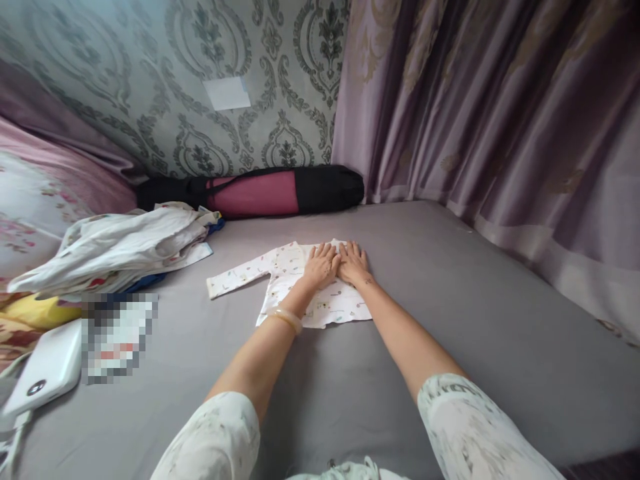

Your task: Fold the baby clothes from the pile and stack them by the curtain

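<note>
The small printed shirt [287, 277] lies on the grey sheet [430, 280], beneath the fingers of 2 hands: left [323, 265], right [353, 264]. Fingers are released, extended flat on its upper section.

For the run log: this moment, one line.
left hand: flat on small shirt | right hand: flat on it, beside left | left sleeve: extended

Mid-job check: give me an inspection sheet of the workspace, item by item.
Surface: gray sheet, lightly creased.
Work item: small printed shirt, one sleeve extended left, other sleeve not visible.
Clutter: heaped clothes, white device and pixelated item, all left.
Hands: left hand and right hand flat on the shirt, side by side.
Cables: white cable at the device.
Surroundings: black-and-pink long bag, patterned wall, purple curtain.
</note>
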A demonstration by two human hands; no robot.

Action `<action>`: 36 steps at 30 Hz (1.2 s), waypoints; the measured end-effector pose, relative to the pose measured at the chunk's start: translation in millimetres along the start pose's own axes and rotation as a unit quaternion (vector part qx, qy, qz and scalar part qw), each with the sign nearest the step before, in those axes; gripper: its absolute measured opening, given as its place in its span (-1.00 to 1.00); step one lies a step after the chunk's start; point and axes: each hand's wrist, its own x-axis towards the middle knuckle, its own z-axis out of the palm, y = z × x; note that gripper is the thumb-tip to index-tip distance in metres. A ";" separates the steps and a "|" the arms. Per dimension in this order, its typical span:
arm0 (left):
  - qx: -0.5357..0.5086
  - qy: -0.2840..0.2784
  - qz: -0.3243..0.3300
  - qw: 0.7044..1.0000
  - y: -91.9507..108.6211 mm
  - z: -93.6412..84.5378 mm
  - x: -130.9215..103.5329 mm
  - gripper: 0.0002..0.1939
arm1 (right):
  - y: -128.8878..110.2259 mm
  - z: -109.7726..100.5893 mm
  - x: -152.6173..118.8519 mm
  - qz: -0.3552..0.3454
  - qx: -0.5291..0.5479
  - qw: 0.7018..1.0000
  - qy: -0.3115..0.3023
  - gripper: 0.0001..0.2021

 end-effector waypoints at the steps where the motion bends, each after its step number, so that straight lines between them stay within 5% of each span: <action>1: 0.004 -0.020 -0.011 1.000 2.7 3.0 0.4 -0.46 | 0.0 -0.7 -0.4 0.000 -0.004 1.000 -0.003 -0.40; 15: 0.102 -0.022 -0.116 0.988 -16.4 7.6 -7.7 -0.38 | -1.7 3.2 2.5 0.003 -0.003 1.000 0.023 -0.42; 25: 0.035 -0.041 -0.109 0.993 -34.9 -9.9 -17.8 -0.38 | -2.6 1.3 1.9 0.005 -0.009 1.000 0.014 -0.41; 36: 0.088 -0.008 -0.094 0.992 -47.1 -1.0 -25.3 -0.41 | -6.8 -6.0 7.5 0.009 -0.026 1.000 -0.013 -0.40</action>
